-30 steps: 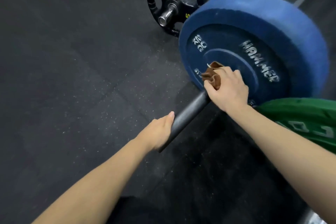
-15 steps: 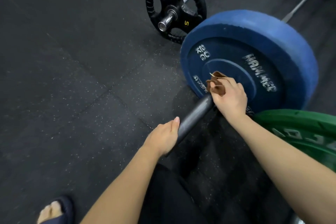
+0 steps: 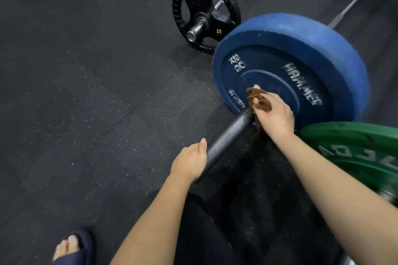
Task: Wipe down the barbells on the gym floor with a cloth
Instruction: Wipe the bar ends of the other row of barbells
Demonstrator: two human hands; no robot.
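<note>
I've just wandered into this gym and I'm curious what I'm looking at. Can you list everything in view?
blue bumper plate: one, blue, marked HAMMER and 20 KG, upright at centre right.
barbell sleeve: one, dark grey, sticking out of the blue bumper plate toward the camera.
cloth: one, brown, bunched where sleeve meets plate.
black plate: one, black, marked 5, on a chrome-tipped bar, upper centre.
green plate: one, green, right edge, partly cut off.
bar shaft: one, silver, running to the top right.
floor: black speckled rubber tiles.
slipper: one, dark blue, on a foot, bottom left.
left hand: grips the sleeve's free end.
right hand: holds the cloth at the sleeve.
</note>
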